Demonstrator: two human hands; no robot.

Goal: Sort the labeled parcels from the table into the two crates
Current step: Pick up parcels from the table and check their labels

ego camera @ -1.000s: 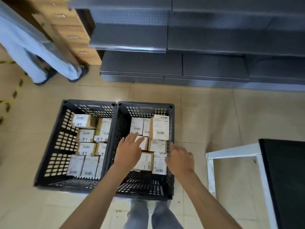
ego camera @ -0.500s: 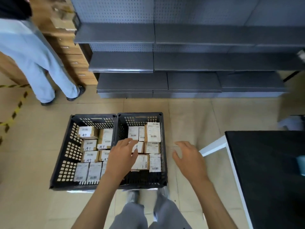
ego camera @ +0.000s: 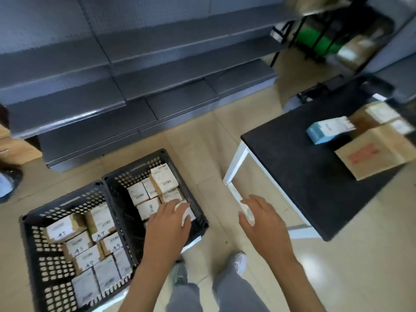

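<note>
Since the earlier frame both hands have been lifted from the right crate and the view swung toward the bench. The left hand and right hand are shown spread, nothing held in either grip. Three or four parcels are seen on the bench: a blue box and brown cartons. Cardboard is judged light and stiff, best taken by opposite sides. Two crates are counted; the left crate is nearly full.

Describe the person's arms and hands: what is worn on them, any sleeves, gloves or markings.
Both forearms are bare, with no sleeves in view. The left hand and right hand wear no gloves; no rings, watch or markings show. The frame is motion-blurred, so small details cannot be ruled out.
</note>
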